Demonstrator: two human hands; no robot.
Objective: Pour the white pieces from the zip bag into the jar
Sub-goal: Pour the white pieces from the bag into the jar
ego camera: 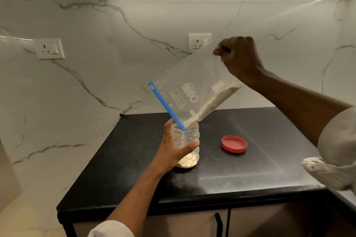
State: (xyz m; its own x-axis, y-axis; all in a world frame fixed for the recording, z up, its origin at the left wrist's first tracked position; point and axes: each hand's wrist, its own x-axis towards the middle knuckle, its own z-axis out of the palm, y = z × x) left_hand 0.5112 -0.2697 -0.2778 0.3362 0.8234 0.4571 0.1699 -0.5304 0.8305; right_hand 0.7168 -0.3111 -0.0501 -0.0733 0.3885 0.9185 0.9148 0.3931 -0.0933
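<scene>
Over the black counter [250,169] my left hand [174,152] gripped the jar [185,146] while my right hand [239,57] pinched the tilted zip bag [192,82], its mouth at the jar's opening.

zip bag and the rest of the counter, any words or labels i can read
Zip bag: large white logo, upside down, letters not sure.
Small label on the bag: two lines, also upside down, too small and blurred to read.
Jar, red lid, sockets: no text.

Zip bag [192,90] tilted mouth-down into jar [185,140], right hand [240,57] above, left hand [173,148] around jar.
</scene>
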